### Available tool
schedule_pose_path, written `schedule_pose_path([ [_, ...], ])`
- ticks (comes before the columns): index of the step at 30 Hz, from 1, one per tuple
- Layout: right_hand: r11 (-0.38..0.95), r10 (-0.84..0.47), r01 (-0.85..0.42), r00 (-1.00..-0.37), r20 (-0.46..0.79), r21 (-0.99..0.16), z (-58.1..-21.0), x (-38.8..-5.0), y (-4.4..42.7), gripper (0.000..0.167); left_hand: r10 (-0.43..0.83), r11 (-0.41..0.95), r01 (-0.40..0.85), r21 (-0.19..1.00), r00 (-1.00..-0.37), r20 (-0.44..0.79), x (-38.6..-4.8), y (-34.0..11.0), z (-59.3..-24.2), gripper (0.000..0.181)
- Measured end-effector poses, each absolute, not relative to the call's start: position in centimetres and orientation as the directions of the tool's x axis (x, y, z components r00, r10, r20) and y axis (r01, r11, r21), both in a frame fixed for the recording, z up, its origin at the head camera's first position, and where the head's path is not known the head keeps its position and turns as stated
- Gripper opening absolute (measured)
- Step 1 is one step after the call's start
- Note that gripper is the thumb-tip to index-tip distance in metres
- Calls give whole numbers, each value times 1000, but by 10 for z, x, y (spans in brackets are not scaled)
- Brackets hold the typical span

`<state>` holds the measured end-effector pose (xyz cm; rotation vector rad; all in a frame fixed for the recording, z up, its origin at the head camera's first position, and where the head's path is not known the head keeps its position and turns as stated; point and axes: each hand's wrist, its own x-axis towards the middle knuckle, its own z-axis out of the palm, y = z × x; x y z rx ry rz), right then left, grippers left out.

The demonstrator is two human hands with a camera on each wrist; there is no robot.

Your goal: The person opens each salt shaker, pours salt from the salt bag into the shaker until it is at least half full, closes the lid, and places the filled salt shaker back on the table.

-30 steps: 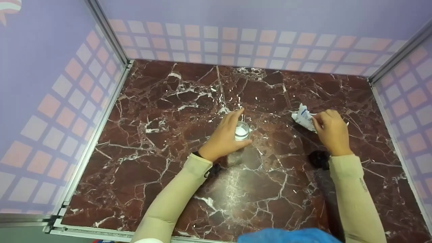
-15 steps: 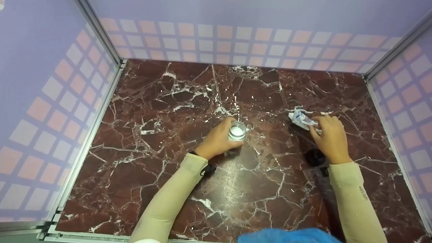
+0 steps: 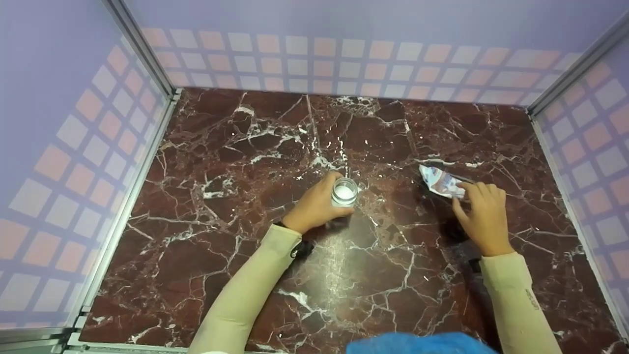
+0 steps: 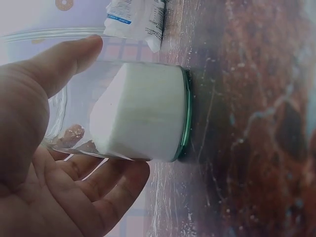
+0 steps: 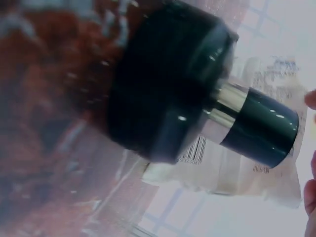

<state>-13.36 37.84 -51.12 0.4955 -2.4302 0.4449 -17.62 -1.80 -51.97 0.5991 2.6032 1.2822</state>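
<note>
A clear glass jar (image 3: pixel 345 192) part full of white powder stands near the middle of the table. My left hand (image 3: pixel 314 204) wraps round it, thumb on the near side. In the left wrist view the powder (image 4: pixel 143 108) slopes up one wall of the jar. A small white and blue plastic packet (image 3: pixel 439 181) is upright or leaning at the right. My right hand (image 3: pixel 484 214) is at its near end, thumb and fingers parted. The right wrist view has only fingertips (image 5: pixel 310 192) at the edge, beyond the packet's rim.
A dark lid-like piece with a metal collar and black knob (image 5: pixel 173 84) sits under my right hand. White specks are scattered over the marbled red table (image 3: pixel 255 196). Lilac panels (image 3: pixel 344 44) with printed squares enclose the table at the back and sides.
My left hand has closed round the jar and shifted slightly left in view. My right hand has drawn nearer to me, and the crumpled packet has spread out.
</note>
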Motion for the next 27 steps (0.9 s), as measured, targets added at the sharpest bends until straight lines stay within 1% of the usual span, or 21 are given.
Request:
schedule_pose_path([
  [3, 860, -242, -463, -740, 627, -214, -513, -129, 381, 26, 425, 554, 279, 784, -905, 22, -176, -19, -520, 77],
  [5, 856, -225, -464, -731, 644, -227, -515, -125, 383, 20, 423, 550, 278, 788, -906, 25, -176, -19, -521, 77],
  [7, 864, -178, -439, -725, 665, -248, -515, -117, 385, 14, 425, 547, 280, 789, -905, 26, -176, -19, -520, 76],
  [8, 873, -147, -411, -734, 663, -261, -516, -112, 386, 13, 429, 547, 280, 789, -903, 24, -176, -19, -520, 76],
  [9, 883, -113, -374, -755, 645, -283, -516, -106, 387, 14, 433, 549, 280, 788, -901, 19, -176, -19, -519, 76],
  [11, 907, -46, -262, -841, 539, -330, -516, -91, 387, 24, 440, 560, 279, 780, -898, 6, -176, -19, -517, 78],
  [13, 926, -2, -142, -928, 373, -350, -517, -79, 386, 39, 442, 581, 276, 766, -897, -12, -175, -19, -515, 81],
  [14, 933, 13, -92, -958, 287, -348, -518, -74, 385, 49, 442, 591, 275, 758, -897, -19, -175, -19, -514, 82],
  [16, 941, 19, -37, -987, 161, -336, -519, -69, 382, 63, 440, 611, 276, 742, -898, -28, -175, -18, -513, 85],
  [18, 945, 1, -41, -992, 127, -325, -520, -68, 379, 65, 438, 619, 276, 735, -898, -32, -174, -17, -512, 86],
  [22, 945, -86, -139, -979, 186, -296, -516, -67, 361, 55, 435, 616, 270, 740, -900, -34, -174, -15, -512, 86],
  [25, 909, -198, -271, -949, 245, -316, -503, -72, 334, 54, 432, 614, 264, 744, -901, -37, -173, -14, -513, 86],
  [27, 853, -280, -375, -916, 287, -364, -492, -80, 311, 56, 433, 614, 270, 741, -901, -31, -172, -13, -514, 86],
])
